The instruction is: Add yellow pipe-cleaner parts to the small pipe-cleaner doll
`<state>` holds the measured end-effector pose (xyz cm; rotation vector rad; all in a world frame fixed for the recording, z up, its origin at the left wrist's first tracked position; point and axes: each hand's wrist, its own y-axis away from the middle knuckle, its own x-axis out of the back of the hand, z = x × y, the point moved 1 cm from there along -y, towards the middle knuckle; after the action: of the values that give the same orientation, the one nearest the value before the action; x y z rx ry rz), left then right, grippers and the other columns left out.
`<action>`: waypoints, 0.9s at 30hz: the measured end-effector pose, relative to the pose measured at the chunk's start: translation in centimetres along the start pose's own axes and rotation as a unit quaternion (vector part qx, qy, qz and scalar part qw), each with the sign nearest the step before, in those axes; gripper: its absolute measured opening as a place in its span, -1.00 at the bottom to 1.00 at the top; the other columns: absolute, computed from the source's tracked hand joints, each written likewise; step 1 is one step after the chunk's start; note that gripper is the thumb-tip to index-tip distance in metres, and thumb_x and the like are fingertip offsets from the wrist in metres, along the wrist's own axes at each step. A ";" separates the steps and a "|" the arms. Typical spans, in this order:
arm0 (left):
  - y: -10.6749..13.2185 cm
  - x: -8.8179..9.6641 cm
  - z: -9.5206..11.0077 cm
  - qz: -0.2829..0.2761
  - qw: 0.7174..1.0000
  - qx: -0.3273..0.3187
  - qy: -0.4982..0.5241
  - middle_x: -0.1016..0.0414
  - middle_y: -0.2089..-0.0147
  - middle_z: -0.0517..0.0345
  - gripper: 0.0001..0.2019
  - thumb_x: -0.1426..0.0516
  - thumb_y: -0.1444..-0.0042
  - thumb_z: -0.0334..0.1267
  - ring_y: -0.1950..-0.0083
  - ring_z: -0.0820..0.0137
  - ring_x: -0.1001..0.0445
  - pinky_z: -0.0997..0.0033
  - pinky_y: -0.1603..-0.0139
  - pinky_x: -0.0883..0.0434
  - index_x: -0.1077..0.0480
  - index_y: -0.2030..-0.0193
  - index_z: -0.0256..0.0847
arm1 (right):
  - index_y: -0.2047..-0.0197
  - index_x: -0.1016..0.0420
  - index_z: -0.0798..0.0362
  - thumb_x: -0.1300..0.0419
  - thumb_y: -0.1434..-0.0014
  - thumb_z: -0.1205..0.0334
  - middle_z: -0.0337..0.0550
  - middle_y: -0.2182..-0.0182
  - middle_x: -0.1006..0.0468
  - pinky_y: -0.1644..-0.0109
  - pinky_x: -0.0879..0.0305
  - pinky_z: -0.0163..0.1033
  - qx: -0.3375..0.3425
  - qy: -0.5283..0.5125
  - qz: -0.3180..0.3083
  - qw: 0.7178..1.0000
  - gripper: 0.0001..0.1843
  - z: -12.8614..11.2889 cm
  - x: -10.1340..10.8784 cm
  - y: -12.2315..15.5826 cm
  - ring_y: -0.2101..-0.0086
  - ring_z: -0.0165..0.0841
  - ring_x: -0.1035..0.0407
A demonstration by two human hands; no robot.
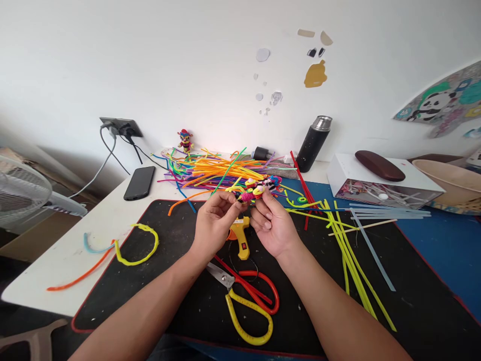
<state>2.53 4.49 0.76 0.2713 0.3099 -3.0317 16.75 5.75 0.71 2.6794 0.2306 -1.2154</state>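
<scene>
pinching a small multicoloured figure [259, 190] of fuzzy stems between thumb and fingers, the left hand [216, 220] closes on its pink and yellow end while the right hand [274, 223] grips its other side, both above the back part of the black mat [421, 301]. dark mat surface shows between the left forearm and the yellow loop [156, 245] at the mat's left edge, and again toward its front right corner; the white table [33, 281] runs on to its front left corner. the fingers cover much of the figure, so its shape is hard to make out, and the yellow glue gun [244, 248] is partly hidden behind the left hand. the fan [22, 185] is cut off at the left. scissors [224, 278] lie between the forearms, yellow-green stems [353, 265] cross the mat's right half, and a heap of coloured stems [221, 170] crowds the table's back edge just behind the hands, with a phone [139, 183] to its left and a black flask [313, 145] to its right
</scene>
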 end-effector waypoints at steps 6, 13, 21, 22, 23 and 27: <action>-0.3 0.0 0.1 -0.027 0.999 0.038 0.013 -0.63 0.34 0.15 -0.58 -0.47 0.00 0.08 0.23 0.26 -0.69 0.25 0.05 -0.62 -0.47 0.32 -0.18 | 0.52 -0.14 0.00 -0.57 -0.11 -0.03 -0.55 0.73 -0.06 0.65 0.10 -0.38 0.018 0.022 0.019 0.999 -0.34 -0.2 0.2 -0.1 0.72 -0.59 0.15; -0.9 0.9 -0.9 -0.048 0.995 0.072 0.056 -0.68 0.32 0.09 -0.66 -0.43 -0.12 0.02 0.32 0.34 -0.65 0.35 0.17 -0.59 -0.55 0.24 -0.21 | 0.48 -0.17 -0.01 -0.58 -0.09 -0.06 -0.56 0.71 -0.08 0.64 0.09 -0.40 0.038 0.042 0.012 0.998 -0.36 -0.3 0.1 -0.1 0.72 -0.60 0.11; -1.3 1.4 -0.6 -0.081 0.989 0.122 0.027 -0.66 0.38 0.09 -0.65 -0.47 -0.02 0.01 0.41 0.39 -0.59 0.44 0.31 -0.51 -0.57 0.33 -0.23 | 0.40 -0.34 0.00 -0.60 -0.04 -0.09 -0.58 0.71 -0.07 0.65 0.13 -0.39 0.050 0.057 0.023 0.997 -0.46 -0.2 0.3 -0.2 0.72 -0.60 0.09; -1.4 1.5 -0.6 -0.086 0.988 0.128 0.012 -0.67 0.39 0.08 -0.64 -0.47 -0.01 0.03 0.41 0.39 -0.59 0.43 0.32 -0.51 -0.58 0.33 -0.23 | 0.38 -0.35 -0.01 -0.60 -0.04 -0.08 -0.58 0.70 -0.06 0.65 0.12 -0.39 0.052 0.059 0.023 0.997 -0.47 -0.2 0.3 -0.2 0.72 -0.60 0.09; -1.4 1.5 -0.7 -0.090 0.987 0.134 0.000 -0.67 0.38 0.07 -0.63 -0.47 0.00 0.04 0.42 0.39 -0.58 0.43 0.33 -0.51 -0.59 0.34 -0.23 | 0.38 -0.34 -0.01 -0.60 -0.05 -0.07 -0.58 0.70 -0.06 0.65 0.12 -0.40 0.053 0.062 0.023 0.996 -0.47 -0.2 0.3 -0.2 0.72 -0.59 0.08; -1.5 1.5 -0.9 -0.109 0.980 0.164 -0.021 -0.68 0.36 0.03 -0.61 -0.47 0.03 0.09 0.43 0.39 -0.56 0.44 0.36 -0.50 -0.59 0.37 -0.22 | 0.41 -0.29 -0.02 -0.59 -0.08 -0.06 -0.57 0.70 -0.05 0.66 0.12 -0.40 0.055 0.068 0.020 0.996 -0.45 -0.2 0.1 -0.2 0.72 -0.59 0.08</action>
<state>1.06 6.02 -0.06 0.2058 -0.1791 -3.2913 16.95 5.98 0.70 2.8504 0.1316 -1.0649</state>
